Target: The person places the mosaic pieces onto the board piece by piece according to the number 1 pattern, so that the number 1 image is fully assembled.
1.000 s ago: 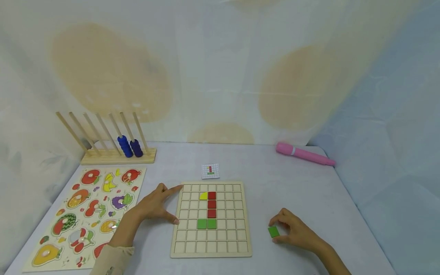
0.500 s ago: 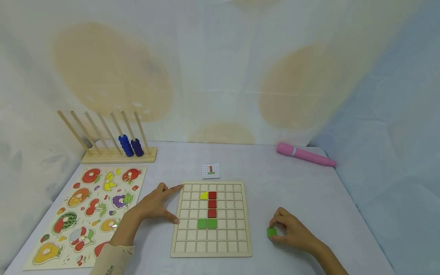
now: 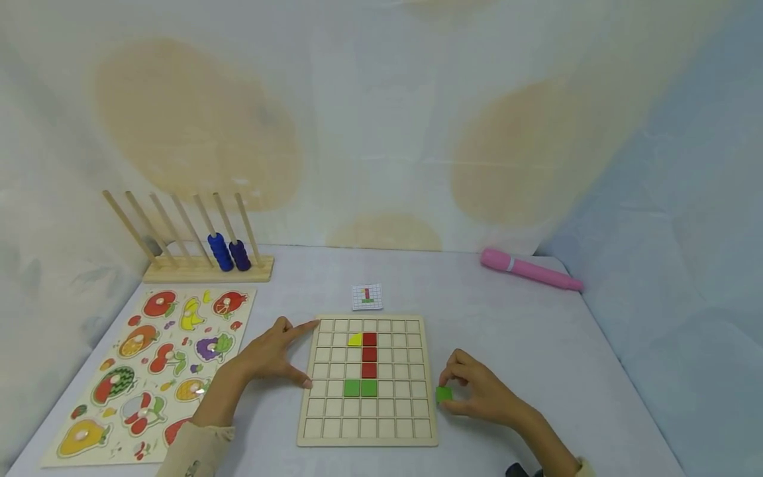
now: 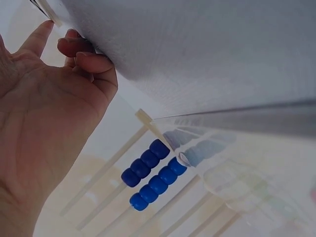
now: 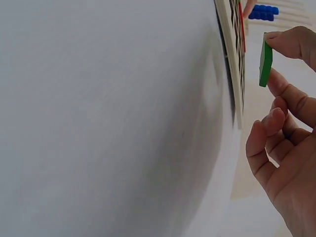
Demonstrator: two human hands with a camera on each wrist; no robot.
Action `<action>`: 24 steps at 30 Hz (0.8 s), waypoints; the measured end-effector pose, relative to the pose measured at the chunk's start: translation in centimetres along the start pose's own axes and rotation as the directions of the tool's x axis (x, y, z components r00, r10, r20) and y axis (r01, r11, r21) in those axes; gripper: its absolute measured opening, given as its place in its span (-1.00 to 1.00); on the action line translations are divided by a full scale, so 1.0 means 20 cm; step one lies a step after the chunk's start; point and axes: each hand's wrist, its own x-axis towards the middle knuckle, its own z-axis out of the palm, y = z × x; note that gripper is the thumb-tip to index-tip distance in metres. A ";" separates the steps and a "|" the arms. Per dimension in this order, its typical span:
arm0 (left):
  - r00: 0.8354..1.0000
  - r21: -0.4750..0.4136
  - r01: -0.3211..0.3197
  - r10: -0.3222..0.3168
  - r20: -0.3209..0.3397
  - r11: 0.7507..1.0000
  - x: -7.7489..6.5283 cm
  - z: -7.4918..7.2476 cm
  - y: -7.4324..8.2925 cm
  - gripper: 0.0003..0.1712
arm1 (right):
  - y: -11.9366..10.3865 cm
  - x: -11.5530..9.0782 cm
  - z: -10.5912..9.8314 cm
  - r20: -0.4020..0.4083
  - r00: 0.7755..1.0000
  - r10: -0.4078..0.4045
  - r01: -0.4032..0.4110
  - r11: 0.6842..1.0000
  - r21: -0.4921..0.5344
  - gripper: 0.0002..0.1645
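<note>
My right hand point(image 3: 479, 392) pinches a green square tile point(image 3: 444, 394) between thumb and index finger, just off the right edge of the wooden grid board point(image 3: 397, 427). In the right wrist view the tile point(image 5: 266, 61) is held by its edges, the other fingers loosely bent. My left hand point(image 3: 271, 354) rests at the board's left side, index finger straight at the top-left corner and thumb at the edge lower down. On the board lie a yellow piece point(image 3: 355, 340), a column of red tiles point(image 3: 369, 354) and two green tiles point(image 3: 360, 388) beneath it.
A small printed pattern card point(image 3: 366, 297) lies behind the board. To the left are a fruit puzzle board point(image 3: 134, 397) and a wooden rod stand point(image 3: 208, 273) with blue beads. A pink pen-shaped object point(image 3: 530, 269) lies at the back right. Fabric walls surround the table.
My right hand has moved left with the green tile, from well right of the board to near its right edge. The left hand has stayed at the board's left side.
</note>
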 end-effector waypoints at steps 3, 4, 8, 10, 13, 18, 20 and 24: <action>1.000 -0.006 -0.005 0.005 -0.003 1.000 0.00 0.00 0.00 0.35 | -0.03 0.04 0.02 0.015 1.000 0.001 -0.001 1.000 0.022 -0.70; 1.000 -0.008 -0.003 0.003 -0.004 1.000 0.00 0.00 0.00 0.35 | -0.04 0.05 0.03 0.020 1.000 -0.001 0.000 0.999 0.039 -0.70; 1.000 -0.010 -0.007 0.007 -0.005 1.000 0.00 0.00 0.00 0.34 | -0.08 0.10 0.06 0.038 0.999 -0.013 0.009 0.995 0.094 -0.71; 1.000 -0.010 -0.010 0.010 -0.005 1.000 0.00 0.00 0.00 0.34 | -0.10 0.13 0.07 0.047 0.999 -0.025 0.020 0.994 0.112 -0.71; 1.000 -0.009 -0.015 0.015 -0.006 1.000 0.00 0.00 0.00 0.34 | -0.13 0.16 0.09 0.058 0.997 -0.041 0.034 0.992 0.122 -0.70; 1.000 -0.017 -0.011 0.011 -0.004 1.000 0.00 0.00 0.01 0.34 | -0.17 0.21 0.13 0.076 0.996 -0.044 0.035 0.992 0.118 -0.71; 1.000 -0.019 -0.005 0.005 -0.002 1.000 0.00 0.00 0.00 0.34 | -0.18 0.23 0.14 0.083 0.996 -0.034 0.024 0.993 0.116 -0.73; 1.000 -0.021 0.005 -0.005 0.002 1.000 0.01 0.00 0.00 0.34 | -0.20 0.27 0.17 0.098 0.995 -0.007 -0.002 0.996 0.090 -0.75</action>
